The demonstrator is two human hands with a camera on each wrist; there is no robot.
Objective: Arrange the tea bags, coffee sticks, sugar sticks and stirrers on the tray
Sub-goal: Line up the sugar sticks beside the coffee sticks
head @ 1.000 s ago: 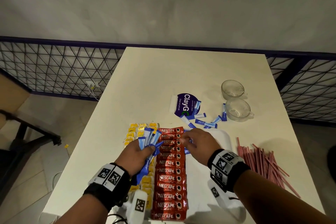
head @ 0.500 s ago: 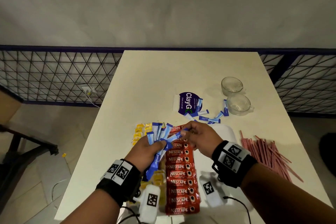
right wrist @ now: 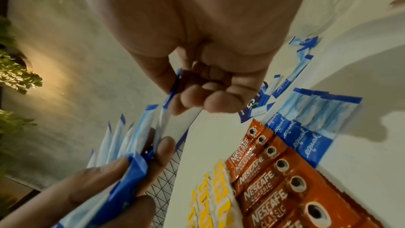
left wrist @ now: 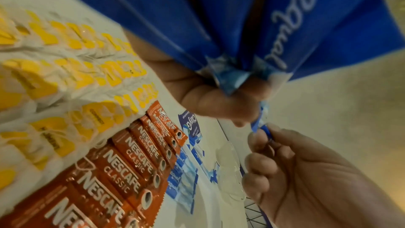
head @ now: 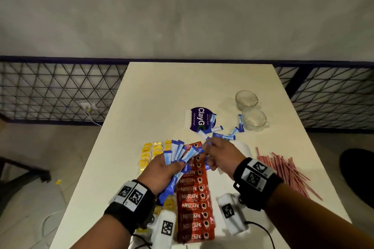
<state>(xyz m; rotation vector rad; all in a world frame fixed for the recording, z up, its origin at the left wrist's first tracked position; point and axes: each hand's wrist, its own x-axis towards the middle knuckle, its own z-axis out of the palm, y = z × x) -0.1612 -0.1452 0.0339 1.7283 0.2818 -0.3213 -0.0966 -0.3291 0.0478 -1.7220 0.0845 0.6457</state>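
**Sugar sticks fanned over the coffee row**

Head view: the left hand (head: 162, 170) grips a fan of blue sugar sticks (head: 178, 153) just above the near-left part of the coffee sticks (head: 194, 198), their long axes spreading up and away from the person. The right hand (head: 220, 155) pinches the far tip of the rightmost stick in the fan. The red coffee sticks lie side by side in a column running away from the person, each one's long axis crosswise. Yellow tea bags (head: 150, 151) lie just left of the coffee sticks; red stirrers (head: 283, 170) lie loose well to their right, slanting. More sugar sticks (head: 220, 135) are scattered beyond the coffee sticks, near a purple packet (head: 199, 117) and two glass cups (head: 251, 109). All sit on a pale table (head: 162, 91) with a wire fence (head: 60, 91) and a grey wall behind.

Left wrist view: the left fingers (left wrist: 210, 100) curl round the bundle's blue ends.

Right wrist view: the right thumb and fingers (right wrist: 192, 100) pinch one stick edge-on; four sugar sticks (right wrist: 306, 127) lie flat and parallel just beside the coffee sticks.
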